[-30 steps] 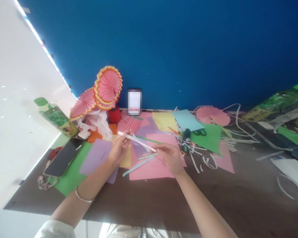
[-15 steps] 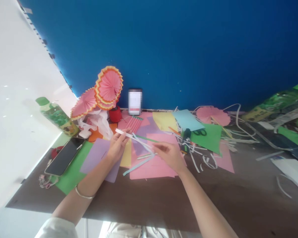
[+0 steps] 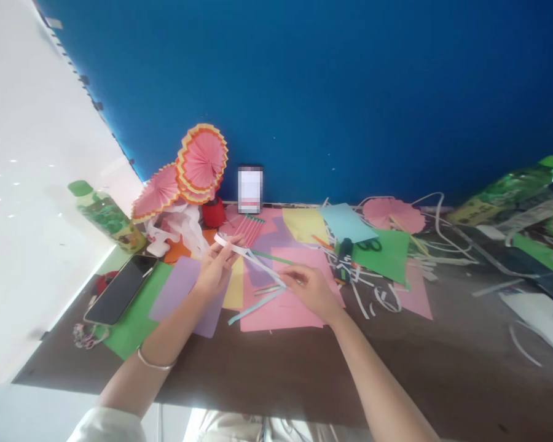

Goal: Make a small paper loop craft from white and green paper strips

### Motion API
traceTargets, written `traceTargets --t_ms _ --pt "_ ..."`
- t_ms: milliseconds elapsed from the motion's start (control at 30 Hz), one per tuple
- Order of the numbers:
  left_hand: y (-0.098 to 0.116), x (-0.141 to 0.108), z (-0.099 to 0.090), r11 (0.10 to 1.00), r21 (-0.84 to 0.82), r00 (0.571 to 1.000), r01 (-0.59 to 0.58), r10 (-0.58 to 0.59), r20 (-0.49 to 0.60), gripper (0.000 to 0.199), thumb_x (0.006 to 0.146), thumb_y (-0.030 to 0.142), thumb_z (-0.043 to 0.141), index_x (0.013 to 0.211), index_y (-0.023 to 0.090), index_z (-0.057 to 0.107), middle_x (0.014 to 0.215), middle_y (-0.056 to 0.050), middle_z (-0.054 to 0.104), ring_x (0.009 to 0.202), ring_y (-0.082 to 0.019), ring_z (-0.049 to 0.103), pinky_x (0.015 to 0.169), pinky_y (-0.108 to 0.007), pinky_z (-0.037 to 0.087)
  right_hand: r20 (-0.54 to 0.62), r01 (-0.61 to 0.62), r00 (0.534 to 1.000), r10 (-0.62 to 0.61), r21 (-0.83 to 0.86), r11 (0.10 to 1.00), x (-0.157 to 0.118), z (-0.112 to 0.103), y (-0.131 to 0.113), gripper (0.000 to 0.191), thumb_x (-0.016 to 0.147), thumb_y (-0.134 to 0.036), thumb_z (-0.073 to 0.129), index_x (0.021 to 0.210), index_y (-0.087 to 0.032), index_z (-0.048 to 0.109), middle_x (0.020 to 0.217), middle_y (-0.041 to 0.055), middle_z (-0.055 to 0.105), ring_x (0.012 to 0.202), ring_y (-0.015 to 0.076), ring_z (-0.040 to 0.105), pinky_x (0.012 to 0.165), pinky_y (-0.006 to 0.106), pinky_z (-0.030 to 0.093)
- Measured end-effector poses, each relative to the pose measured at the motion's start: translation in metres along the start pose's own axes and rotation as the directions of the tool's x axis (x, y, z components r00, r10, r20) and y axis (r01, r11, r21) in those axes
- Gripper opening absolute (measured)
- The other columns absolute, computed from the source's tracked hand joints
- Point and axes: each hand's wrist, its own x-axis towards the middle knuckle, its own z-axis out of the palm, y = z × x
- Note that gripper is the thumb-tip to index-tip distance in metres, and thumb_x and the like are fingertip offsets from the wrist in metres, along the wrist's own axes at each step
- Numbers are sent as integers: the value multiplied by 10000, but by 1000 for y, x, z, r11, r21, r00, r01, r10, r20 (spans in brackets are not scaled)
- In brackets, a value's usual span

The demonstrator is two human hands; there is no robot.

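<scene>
Paper fans [image 3: 203, 159] look finished; the left hand [image 3: 212, 273] pinches a white strip [image 3: 220, 240], slanting and unfixed, over loose blue strip [image 3: 253, 308] and pink paper [image 3: 299, 314]; the right hand [image 3: 314, 294] closes its grip on the lower end.

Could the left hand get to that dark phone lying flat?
Probably yes: the phone lies fairly near the left hand, with only flat paper showing between them. The hand is holding a white strip, though, so it would likely have to let go first.
</scene>
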Motion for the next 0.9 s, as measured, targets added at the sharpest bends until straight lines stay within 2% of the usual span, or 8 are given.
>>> traceTargets --t_ms 233,367,433,500,533,600,667,900 --pt "4 -2 6 996 24 996 -85 84 35 224 712 290 664 883 145 670 985 -95 671 935 -194 625 903 -321 451 40 36 999 -36 8 999 -1 3 -4 167 774 -303 552 769 -175 661 805 45 685 747 171 620 686 288 490" --pt "29 6 2 979 102 984 -178 179 -7 228 688 292 688 874 161 669 956 -79 678 940 -189 623 891 -310 460 28 38 999 -38 9 999 -1 1 2 167 767 -304 554 764 -177 662 806 49 682 749 174 618 681 291 490" --pt "50 12 -6 922 115 911 -369 384 -152 224 702 364 663 833 181 663 887 -48 688 917 -166 629 871 -291 470 -23 10 1000 -10 -8 1000 1 -3 8 154 749 -302 574 743 -173 658 775 48 678 718 173 614 660 292 489" --pt "67 15 -13 853 173 834 -493 520 -184 269 719 406 636 861 178 655 906 -52 683 937 -169 620 883 -304 464 -116 -15 993 17 12 1000 4 -6 13 159 737 -312 591 751 -167 653 755 47 670 701 172 609 646 293 489" --pt "71 14 -16 853 207 844 -479 512 -157 275 712 392 647 875 171 656 918 -58 679 936 -176 620 880 -310 468 -153 -21 988 27 41 999 5 -6 15 170 735 -322 597 765 -164 651 757 48 667 708 173 609 649 293 491" --pt "71 9 -18 904 264 931 -337 361 -48 269 696 346 673 889 158 662 932 -77 675 931 -192 622 857 -305 480 -192 -26 980 47 109 994 6 -5 14 193 732 -344 606 781 -162 649 757 48 663 724 174 612 655 291 495" --pt "61 2 -16 937 270 974 -221 227 10 267 705 346 664 887 151 668 923 -91 677 924 -199 625 845 -304 485 -201 -45 976 80 171 984 6 -2 12 208 721 -359 622 785 -162 649 751 47 662 729 174 616 652 286 501" --pt "32 -1 -10 990 124 998 -63 62 19 218 720 312 653 872 158 664 941 -69 668 870 -163 633 834 -280 480 -192 -70 973 126 275 959 1 6 5 228 681 -376 667 761 -165 640 748 46 665 720 169 620 643 279 511"
